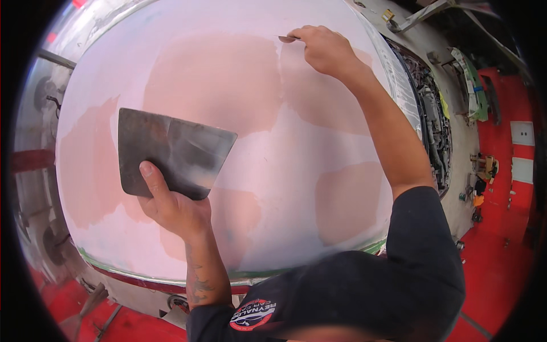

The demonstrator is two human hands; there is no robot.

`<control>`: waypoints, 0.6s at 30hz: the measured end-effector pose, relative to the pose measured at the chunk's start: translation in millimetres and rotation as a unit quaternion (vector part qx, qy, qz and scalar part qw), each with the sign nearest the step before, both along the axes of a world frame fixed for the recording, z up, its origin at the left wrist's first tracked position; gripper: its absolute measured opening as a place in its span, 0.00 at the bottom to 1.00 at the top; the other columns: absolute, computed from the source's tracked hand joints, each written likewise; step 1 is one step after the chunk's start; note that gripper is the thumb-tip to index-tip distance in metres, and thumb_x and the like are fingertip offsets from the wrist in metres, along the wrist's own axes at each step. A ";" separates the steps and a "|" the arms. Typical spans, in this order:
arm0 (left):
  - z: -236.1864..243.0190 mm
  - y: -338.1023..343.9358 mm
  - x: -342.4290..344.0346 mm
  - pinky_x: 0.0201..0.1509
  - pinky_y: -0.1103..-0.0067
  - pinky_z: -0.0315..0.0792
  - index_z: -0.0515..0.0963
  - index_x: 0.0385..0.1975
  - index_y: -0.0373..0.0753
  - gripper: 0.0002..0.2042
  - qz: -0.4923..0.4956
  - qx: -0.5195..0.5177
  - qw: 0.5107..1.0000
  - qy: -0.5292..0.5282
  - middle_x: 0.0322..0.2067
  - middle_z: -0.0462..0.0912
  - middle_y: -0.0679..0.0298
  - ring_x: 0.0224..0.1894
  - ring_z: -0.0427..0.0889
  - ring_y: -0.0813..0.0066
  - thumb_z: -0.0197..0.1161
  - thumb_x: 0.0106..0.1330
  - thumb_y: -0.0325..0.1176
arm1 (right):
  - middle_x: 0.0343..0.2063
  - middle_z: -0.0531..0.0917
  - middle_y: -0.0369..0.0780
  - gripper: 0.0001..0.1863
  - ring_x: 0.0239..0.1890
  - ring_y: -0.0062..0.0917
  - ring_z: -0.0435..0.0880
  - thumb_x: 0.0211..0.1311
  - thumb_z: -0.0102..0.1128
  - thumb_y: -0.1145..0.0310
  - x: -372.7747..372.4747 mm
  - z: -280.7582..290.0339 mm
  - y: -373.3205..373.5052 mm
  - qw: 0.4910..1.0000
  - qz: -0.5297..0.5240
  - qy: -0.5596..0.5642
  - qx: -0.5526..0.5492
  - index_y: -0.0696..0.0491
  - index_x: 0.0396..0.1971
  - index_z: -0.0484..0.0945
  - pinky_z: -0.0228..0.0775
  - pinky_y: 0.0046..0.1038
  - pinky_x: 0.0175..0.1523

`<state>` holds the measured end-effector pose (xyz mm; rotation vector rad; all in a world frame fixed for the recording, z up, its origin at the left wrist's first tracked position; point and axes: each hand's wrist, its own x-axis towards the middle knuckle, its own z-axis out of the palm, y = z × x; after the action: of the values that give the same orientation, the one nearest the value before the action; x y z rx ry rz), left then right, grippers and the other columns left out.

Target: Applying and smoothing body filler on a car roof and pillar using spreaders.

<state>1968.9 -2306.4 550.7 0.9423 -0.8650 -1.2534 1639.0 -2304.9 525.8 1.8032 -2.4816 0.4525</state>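
Observation:
My left hand [174,208] grips a flat, dark grey metal plate [171,142] by its lower edge, thumb on top and the other fingers hidden beneath. Its face has paler smears near the lower right. Stretched toward the far right, my right hand [330,51] is closed round a thin spreader blade [288,39], mostly covered by the fingers. The blade is at the far edge of a pinkish-brown filler patch [327,97]; I cannot tell whether it touches. Both hands are over a broad, pale pink car roof [285,171] with several such patches.
At right, an exposed engine bay [430,108] lies past a strip of clear plastic sheeting [399,74]. Green-and-red trim [171,277] edges the roof's near side. Loose parts [484,168] stand by the red surface [501,211]. A metal bar [57,58] reaches in at left.

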 end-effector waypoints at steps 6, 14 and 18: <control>-4.2 10.6 37.4 0.52 0.68 0.80 0.72 0.60 0.30 0.28 0.066 0.025 0.997 -0.032 0.54 0.79 0.56 0.52 0.82 0.63 0.67 0.72 0.46 | 0.52 0.86 0.35 0.27 0.57 0.35 0.82 0.62 0.45 0.78 1.9 -30.4 -36.7 0.991 -0.056 0.035 0.114 0.42 0.56 0.83 0.70 0.41 0.64; -12.7 22.3 64.8 0.56 0.67 0.78 0.70 0.62 0.29 0.28 0.084 0.043 0.995 -0.019 0.56 0.77 0.55 0.54 0.80 0.63 0.66 0.72 0.45 | 0.50 0.87 0.37 0.25 0.54 0.34 0.84 0.61 0.48 0.76 -3.8 -15.2 -17.6 0.993 -0.049 -0.017 0.103 0.42 0.54 0.84 0.69 0.40 0.62; -14.8 21.6 64.6 0.56 0.67 0.78 0.70 0.62 0.29 0.28 0.085 0.039 0.995 -0.029 0.56 0.77 0.55 0.54 0.81 0.63 0.65 0.73 0.45 | 0.51 0.88 0.37 0.28 0.55 0.33 0.85 0.61 0.45 0.76 -15.9 -10.5 -52.7 0.982 -0.102 -0.015 0.160 0.40 0.57 0.83 0.70 0.38 0.64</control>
<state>2033.5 -2284.7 535.9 1.0962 -0.7694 -1.1247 1623.1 -2357.6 515.3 1.6115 -2.8572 0.0712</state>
